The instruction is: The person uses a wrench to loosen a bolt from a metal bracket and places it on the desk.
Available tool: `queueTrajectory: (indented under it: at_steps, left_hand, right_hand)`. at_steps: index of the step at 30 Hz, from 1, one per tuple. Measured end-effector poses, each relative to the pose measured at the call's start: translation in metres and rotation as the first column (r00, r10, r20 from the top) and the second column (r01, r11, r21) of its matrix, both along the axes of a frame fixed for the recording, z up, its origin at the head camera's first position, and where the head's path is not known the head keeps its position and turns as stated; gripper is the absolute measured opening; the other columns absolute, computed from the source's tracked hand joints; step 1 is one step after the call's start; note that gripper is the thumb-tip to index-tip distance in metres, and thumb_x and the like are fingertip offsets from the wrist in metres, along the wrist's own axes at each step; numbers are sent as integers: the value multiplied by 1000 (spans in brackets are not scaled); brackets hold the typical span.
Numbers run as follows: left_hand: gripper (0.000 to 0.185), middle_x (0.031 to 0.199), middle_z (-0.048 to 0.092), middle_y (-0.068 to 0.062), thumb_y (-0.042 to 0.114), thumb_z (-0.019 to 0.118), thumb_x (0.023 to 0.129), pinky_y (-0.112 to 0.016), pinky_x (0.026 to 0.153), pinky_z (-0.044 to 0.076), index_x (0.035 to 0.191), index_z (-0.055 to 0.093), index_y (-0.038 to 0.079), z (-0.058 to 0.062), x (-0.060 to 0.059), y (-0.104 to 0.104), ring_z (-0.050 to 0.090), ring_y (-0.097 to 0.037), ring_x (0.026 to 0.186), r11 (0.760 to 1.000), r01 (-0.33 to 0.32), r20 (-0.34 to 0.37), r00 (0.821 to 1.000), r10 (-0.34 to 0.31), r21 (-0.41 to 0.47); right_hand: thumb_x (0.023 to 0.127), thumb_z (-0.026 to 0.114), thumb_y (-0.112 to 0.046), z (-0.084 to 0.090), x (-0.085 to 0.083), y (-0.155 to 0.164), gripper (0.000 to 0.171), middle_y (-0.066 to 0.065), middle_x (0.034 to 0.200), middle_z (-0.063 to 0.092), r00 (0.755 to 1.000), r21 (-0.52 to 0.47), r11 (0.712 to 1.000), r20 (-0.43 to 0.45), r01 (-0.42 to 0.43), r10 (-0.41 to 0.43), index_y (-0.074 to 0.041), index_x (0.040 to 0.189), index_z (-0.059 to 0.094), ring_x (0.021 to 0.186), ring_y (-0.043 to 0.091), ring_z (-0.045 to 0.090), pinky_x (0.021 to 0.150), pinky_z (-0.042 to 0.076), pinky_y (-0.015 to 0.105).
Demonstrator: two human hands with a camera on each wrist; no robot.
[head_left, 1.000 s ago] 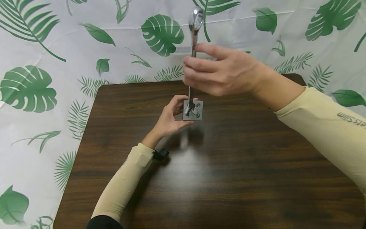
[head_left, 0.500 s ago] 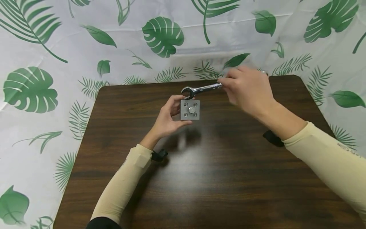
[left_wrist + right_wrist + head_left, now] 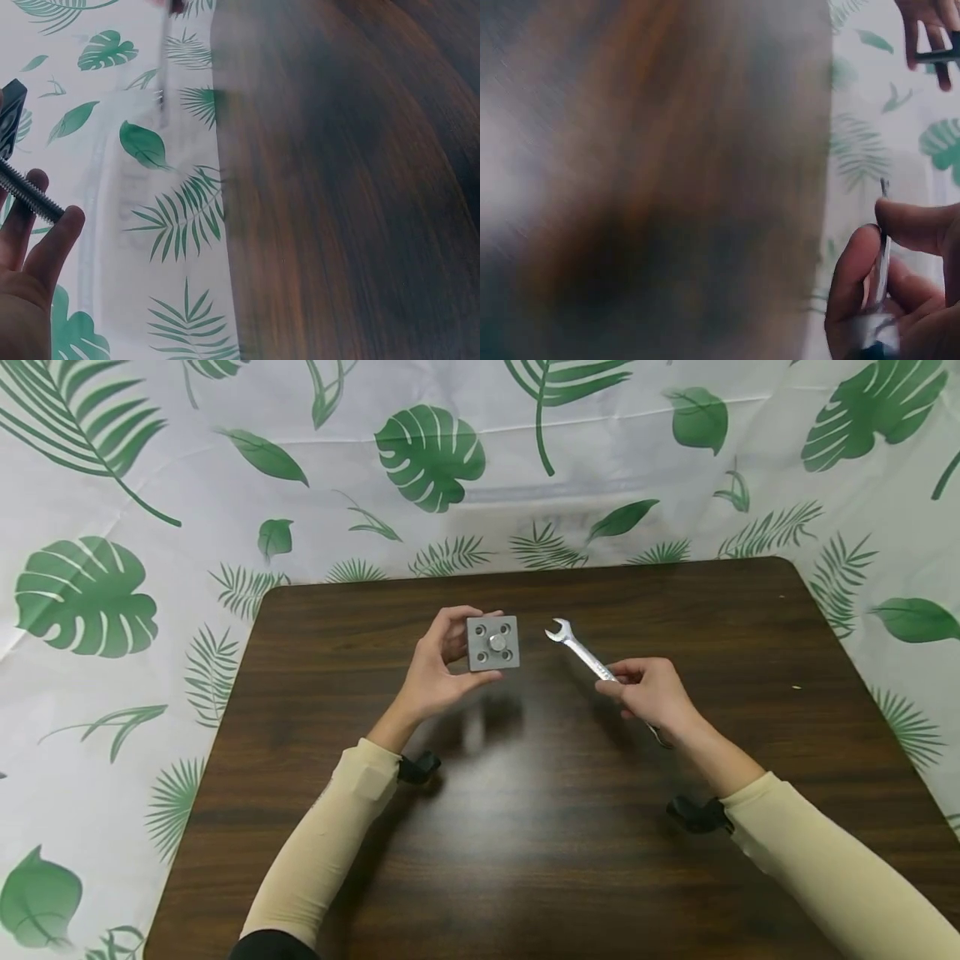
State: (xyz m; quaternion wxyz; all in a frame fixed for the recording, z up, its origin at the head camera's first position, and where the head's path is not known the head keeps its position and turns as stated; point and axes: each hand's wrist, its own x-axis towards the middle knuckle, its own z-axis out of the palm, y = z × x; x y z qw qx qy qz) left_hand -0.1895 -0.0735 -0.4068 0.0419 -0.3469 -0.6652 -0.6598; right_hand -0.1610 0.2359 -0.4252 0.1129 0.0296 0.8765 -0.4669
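My left hand [image 3: 438,668] grips a square grey metal plate [image 3: 476,651] by its edges, thumb below and fingers above, over the table. A bolt's head [image 3: 497,643] stands at its middle, among several holes. Behind the plate, the bolt's threaded shank [image 3: 30,193] runs past the fingers in the left wrist view. To the right of the plate, my right hand [image 3: 654,695] pinches a shiny combination wrench [image 3: 587,656] at mid-handle. Its open jaw points up and left, apart from the plate. In the right wrist view, thumb and fingers close on the wrench handle [image 3: 883,274].
Both hands are above a dark wood-grain table [image 3: 540,860]. A white cloth with green leaves [image 3: 480,460] hangs behind it. Black straps [image 3: 697,814] show under both wrists. A small pale speck [image 3: 797,687] lies at the right of the table.
The wrench has come off the bolt head, swung from upright and moved right and down with the right hand. The left hand and plate have shifted slightly left.
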Motion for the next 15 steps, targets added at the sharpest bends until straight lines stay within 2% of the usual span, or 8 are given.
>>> queueTrajectory:
  at_steps: [3, 7, 11, 15]
  left_hand:
    - [71, 136, 55, -24, -18, 79, 70, -42, 85, 54, 129, 41, -8, 0, 0, -1, 63, -34, 109, 1000, -10, -1, 1000, 10, 5]
    - [70, 136, 54, -25, -18, 79, 70, -42, 85, 54, 129, 41, -8, 0, -1, 0, 64, -34, 108, 1000, -11, -1, 1000, 11, 10]
    - [70, 135, 54, -28, -17, 79, 71, -41, 84, 55, 128, 41, -8, 1, -1, 1, 65, -32, 105, 1000, -6, -5, 1000, 6, 8]
    - [69, 134, 54, -30, -17, 79, 70, -41, 84, 55, 128, 41, -8, 0, -1, 2, 65, -32, 105, 1000, -5, -9, 1000, 5, 7]
  right_hand:
    - [92, 71, -21, -17, 7, 3, 39, 16, 96, 67, 993, -65, 994, 85, 89, -84, 7, 118, 65, 73, 18, 59, 59, 53, 27]
    - [89, 74, -25, -33, 13, 6, 42, 12, 99, 71, 981, -57, 984, 108, 168, -161, 6, 117, 68, 72, 13, 59, 60, 49, 27]
    - [87, 76, -26, -42, 17, 9, 44, 13, 100, 72, 977, -47, 981, 108, 190, -184, 5, 117, 68, 72, 10, 61, 60, 50, 26]
    - [86, 77, -26, -47, 19, 11, 45, 13, 96, 73, 982, -20, 987, 104, 158, -155, 5, 116, 68, 65, 10, 62, 55, 52, 28]
